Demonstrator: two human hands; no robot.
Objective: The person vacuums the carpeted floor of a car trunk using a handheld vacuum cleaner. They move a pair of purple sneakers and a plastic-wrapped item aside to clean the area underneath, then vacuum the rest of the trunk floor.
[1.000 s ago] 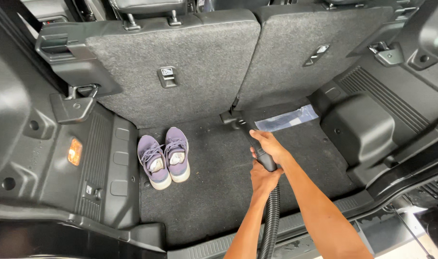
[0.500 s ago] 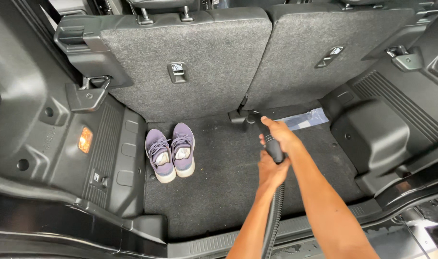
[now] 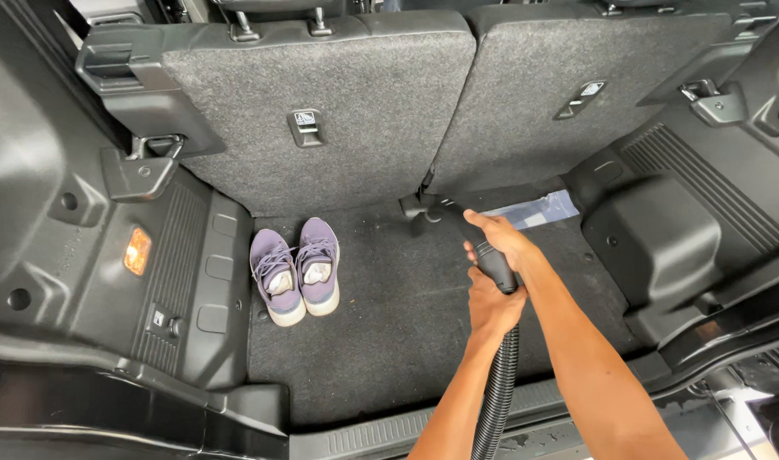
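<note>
Head view looks down into the carpeted cargo floor (image 3: 389, 341) of a car, behind two folded-up rear seat backs (image 3: 338, 102). Both of the person's hands grip a black vacuum wand (image 3: 483, 247). Right hand (image 3: 502, 240) is clamped around the upper part of the wand, fingers wrapped over it, while the left hand (image 3: 492, 305) is closed around it just below, where the ribbed black hose (image 3: 497, 400) begins; the two hands are nearly touching. Hose runs down toward the lower edge of the picture, between the forearms. At the far end of the wand, the nozzle (image 3: 419, 207) sits low at the seam where the carpet meets the right-hand seat back; it seems to rest on the carpet, though the dark shapes there make contact hard to judge. Just beyond the nozzle to the right lies a flat, clear plastic sheet (image 3: 539, 209) against the foot of the seat. A pair of purple sneakers (image 3: 296, 268) stands side by side on the carpet to the left, well apart from the nozzle, near the moulded black side panel with a small orange lamp (image 3: 137, 251).
</note>
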